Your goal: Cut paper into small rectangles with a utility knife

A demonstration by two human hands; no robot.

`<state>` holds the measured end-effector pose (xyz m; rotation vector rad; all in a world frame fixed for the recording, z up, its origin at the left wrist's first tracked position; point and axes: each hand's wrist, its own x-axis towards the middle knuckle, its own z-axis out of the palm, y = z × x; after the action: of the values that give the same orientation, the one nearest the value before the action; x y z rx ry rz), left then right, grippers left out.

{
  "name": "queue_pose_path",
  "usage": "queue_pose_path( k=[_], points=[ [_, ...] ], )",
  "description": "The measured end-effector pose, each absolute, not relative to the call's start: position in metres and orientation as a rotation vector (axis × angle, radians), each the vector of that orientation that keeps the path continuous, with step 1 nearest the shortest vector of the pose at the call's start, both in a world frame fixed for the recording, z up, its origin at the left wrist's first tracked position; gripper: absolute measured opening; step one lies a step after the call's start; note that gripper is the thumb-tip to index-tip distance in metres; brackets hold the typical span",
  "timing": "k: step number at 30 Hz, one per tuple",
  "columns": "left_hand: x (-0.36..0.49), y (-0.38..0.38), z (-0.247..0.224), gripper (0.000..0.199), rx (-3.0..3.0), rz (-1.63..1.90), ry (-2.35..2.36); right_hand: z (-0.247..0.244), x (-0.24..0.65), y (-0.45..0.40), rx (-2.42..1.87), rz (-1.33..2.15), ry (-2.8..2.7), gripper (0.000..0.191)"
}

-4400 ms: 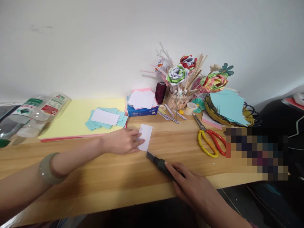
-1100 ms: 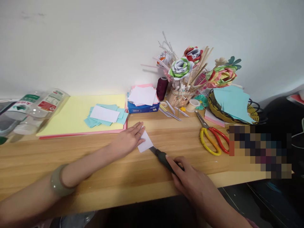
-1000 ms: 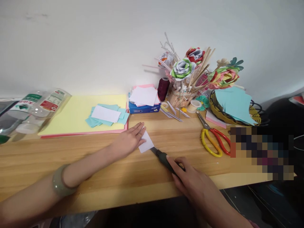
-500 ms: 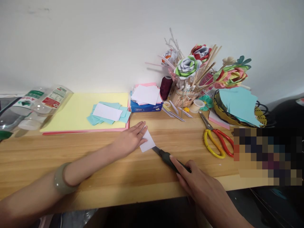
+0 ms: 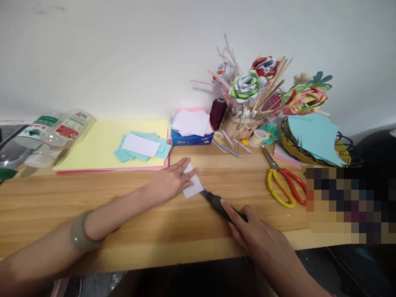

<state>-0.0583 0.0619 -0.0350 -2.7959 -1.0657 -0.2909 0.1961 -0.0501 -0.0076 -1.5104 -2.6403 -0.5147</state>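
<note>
A small piece of white paper (image 5: 194, 189) lies on the wooden table (image 5: 130, 222) near the middle. My left hand (image 5: 170, 181) rests flat over its upper left part, fingers extended and slightly apart, with a ring on one finger. My right hand (image 5: 253, 229) is wrapped round the dark handle of a knife (image 5: 219, 206), its index finger stretched along the top. The blade points up and left, and its tip meets the lower right corner of the paper.
Behind stand a blue box (image 5: 192, 138) topped with paper and a holder (image 5: 236, 126) of paper flowers. Scissors (image 5: 280, 177) and a basket (image 5: 287, 142) are at right. Yellow sheets (image 5: 89, 144) with blue pieces (image 5: 144, 154) and plastic bottles (image 5: 66, 128) are at left.
The view has shifted slightly. One finger of my left hand now reaches further right across the paper. The knife tip stays at the paper's corner.
</note>
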Motion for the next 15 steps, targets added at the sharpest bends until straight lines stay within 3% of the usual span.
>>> queue_pose_path(
  k=[15],
  points=[
    [-0.0581, 0.0615, -0.0351, 0.045, -2.771, -0.251, -1.041, -0.0064, 0.191, -0.0397, -1.534, -0.512, -2.63, 0.04]
  ],
)
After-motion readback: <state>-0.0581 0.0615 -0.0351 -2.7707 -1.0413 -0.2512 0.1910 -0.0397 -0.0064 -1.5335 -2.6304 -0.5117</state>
